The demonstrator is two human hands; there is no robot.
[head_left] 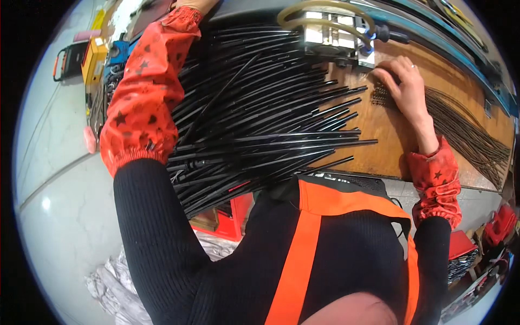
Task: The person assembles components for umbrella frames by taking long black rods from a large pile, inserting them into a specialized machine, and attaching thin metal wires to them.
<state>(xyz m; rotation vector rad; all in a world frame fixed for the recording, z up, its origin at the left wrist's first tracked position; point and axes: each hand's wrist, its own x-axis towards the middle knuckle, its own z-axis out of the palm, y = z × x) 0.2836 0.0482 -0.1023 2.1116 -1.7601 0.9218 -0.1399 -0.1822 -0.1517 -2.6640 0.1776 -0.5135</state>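
1. Head view: right hand [403, 81] lies flat, fingers spread, on the wooden counter [390, 146] — fingertips touching thin dark rods [382, 97] just below the metal machine [336, 35].
2. Left hand [192, 4] is mostly cut off — its grip cannot be told — beyond the fanned black rods [260, 119] left of the machine.

A heap of long rods [260, 114] lies across the left and middle of the table [390, 151], their ends fanning out toward the right. Behind them, at the table's far edge, sits a small machine [333, 35] with a hose looped over it. The right hand [403, 81] rests on the table just right of the machine, beside a row of thin wires [466, 130] spread further right.
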